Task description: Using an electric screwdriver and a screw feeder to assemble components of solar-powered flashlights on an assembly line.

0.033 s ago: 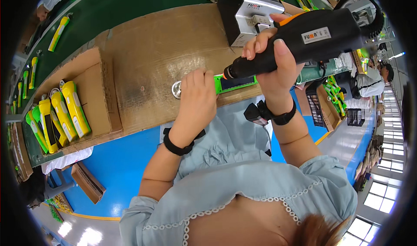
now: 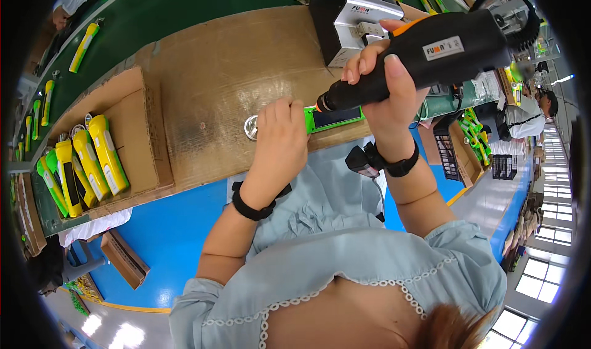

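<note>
My right hand (image 2: 385, 84) grips a black electric screwdriver (image 2: 443, 50) with orange trim, its coiled cable rising to the upper right. The driver's tip points down onto a green flashlight body (image 2: 335, 118) with a dark panel on its top face, lying near the front edge of the cardboard-covered bench (image 2: 228, 72). My left hand (image 2: 280, 143) lies over the left end of that green body and holds it down. A silver reflector (image 2: 250, 127) shows just left of my fingers. Both wrists wear black bands.
An open cardboard box (image 2: 132, 133) at the left holds several yellow and green flashlights (image 2: 98, 155). A grey and black machine (image 2: 354, 16) stands behind the screwdriver. A green conveyor belt (image 2: 154, 10) runs along the back. A seated person (image 2: 523, 118) and crates of green parts (image 2: 468, 133) are at the right.
</note>
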The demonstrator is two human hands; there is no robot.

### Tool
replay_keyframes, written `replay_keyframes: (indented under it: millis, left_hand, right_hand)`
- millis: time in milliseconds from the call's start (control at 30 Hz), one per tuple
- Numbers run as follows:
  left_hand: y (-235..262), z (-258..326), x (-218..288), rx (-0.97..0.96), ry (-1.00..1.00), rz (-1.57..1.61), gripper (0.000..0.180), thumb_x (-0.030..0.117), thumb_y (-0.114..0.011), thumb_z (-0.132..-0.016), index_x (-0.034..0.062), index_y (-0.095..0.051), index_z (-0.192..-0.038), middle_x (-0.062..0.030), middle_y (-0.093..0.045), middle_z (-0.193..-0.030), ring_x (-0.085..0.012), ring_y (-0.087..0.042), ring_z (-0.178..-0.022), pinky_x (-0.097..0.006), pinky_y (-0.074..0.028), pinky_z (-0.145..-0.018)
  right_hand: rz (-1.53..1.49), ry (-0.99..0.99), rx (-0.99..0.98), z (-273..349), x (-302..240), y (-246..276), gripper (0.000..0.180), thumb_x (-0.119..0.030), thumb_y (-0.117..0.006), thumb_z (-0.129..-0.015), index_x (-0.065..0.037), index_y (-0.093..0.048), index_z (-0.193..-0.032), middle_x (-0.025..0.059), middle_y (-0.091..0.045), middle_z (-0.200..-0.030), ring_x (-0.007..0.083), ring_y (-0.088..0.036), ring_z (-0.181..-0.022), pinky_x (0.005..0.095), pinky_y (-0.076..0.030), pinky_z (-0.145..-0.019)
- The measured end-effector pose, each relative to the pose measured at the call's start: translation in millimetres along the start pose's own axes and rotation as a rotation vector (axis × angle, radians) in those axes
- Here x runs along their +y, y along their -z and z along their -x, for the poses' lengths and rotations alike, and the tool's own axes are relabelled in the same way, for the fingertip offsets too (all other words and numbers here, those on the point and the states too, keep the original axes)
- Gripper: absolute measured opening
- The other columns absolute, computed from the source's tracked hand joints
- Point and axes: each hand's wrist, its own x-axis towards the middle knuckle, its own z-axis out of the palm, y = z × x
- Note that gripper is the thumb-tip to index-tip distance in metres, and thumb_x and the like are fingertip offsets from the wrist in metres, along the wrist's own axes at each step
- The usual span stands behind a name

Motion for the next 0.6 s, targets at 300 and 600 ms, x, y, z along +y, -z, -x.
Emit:
replay_keyframes:
  millis: [300, 600]
  left_hand:
    - [-1, -9, -6, -0.04, 0.032, 0.06, 0.049, 0.005, -0.072, -0.065, -0.0013, -0.049, -0.108, -0.0201, -0.048, -0.106, -0.0395, -0.049, -0.098, -0.045, -0.039, -0.085]
    - [4, -12, -9, -0.064, 0.007, 0.089, 0.051, 0.004, -0.072, -0.065, -0.0024, -0.046, -0.109, -0.0228, -0.048, -0.103, -0.0423, -0.048, -0.096, -0.046, -0.04, -0.081]
  right_hand:
    - [0.22, -0.125, -0.137, -6, 19, -1, 0.03, -0.008, -0.052, -0.088, 0.002, -0.042, -0.113, 0.0105, -0.053, -0.07, 0.0209, -0.057, -0.063, 0.0335, -0.049, -0.06]
    - [0.204, -0.274, -0.14, -16, 29, -7, 0.025, -0.003, -0.057, -0.082, 0.002, -0.048, -0.105, 0.0039, -0.057, -0.067, 0.0107, -0.056, -0.058, 0.024, -0.044, -0.055]
